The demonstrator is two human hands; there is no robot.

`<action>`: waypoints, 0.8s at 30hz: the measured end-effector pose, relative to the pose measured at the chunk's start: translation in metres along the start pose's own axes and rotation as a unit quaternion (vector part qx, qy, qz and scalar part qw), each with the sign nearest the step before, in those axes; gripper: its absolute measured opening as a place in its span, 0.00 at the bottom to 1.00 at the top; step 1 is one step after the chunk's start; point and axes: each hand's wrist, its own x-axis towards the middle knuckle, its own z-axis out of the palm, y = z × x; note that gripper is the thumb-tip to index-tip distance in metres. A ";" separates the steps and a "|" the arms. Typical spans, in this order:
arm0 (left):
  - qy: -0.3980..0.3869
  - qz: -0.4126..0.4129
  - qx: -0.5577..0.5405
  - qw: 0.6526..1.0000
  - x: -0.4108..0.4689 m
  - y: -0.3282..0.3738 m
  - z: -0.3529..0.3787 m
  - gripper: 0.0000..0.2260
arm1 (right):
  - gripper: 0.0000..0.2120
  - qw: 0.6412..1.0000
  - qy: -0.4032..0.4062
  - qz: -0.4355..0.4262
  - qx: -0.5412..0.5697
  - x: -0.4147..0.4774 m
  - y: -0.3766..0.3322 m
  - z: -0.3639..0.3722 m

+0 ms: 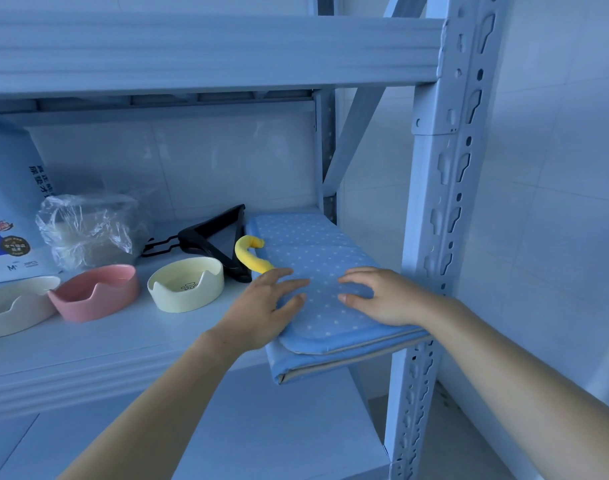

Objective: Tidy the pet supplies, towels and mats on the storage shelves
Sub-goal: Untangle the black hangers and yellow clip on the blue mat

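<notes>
A folded blue mat with white dots (313, 251) lies at the right end of the middle shelf (123, 341), its front end jutting over the shelf edge. My left hand (261, 306) rests flat on the mat's left front part, fingers spread. Beside it, my right hand (382, 296) presses flat on the mat's right front part. Neither hand grips anything. A yellow curved piece (249, 252) pokes out at the mat's left edge.
Three cat-ear bowls stand in a row on the shelf: cream (187, 287), pink (95, 292) and off-white (15, 304). Behind them are a crumpled clear plastic bag (88, 230), a black hanger (213, 237) and a printed pack (9, 209). The shelf post (434, 202) stands right of the mat.
</notes>
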 end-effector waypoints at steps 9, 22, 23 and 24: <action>-0.037 -0.010 0.014 0.999 0.000 -0.004 0.016 0.17 | 0.26 0.998 -0.048 -0.011 -0.027 -0.008 0.005 0.011; 0.066 -0.039 0.022 0.997 -0.011 0.007 0.006 0.16 | 0.22 0.997 0.045 -0.056 0.023 0.004 0.003 0.002; 0.080 -0.036 0.023 0.996 -0.013 0.009 0.004 0.14 | 0.21 0.997 0.049 -0.062 0.027 0.005 0.001 0.001; 0.089 -0.034 0.027 0.995 -0.015 0.010 0.003 0.12 | 0.20 0.996 0.049 -0.068 0.030 0.007 -0.002 0.001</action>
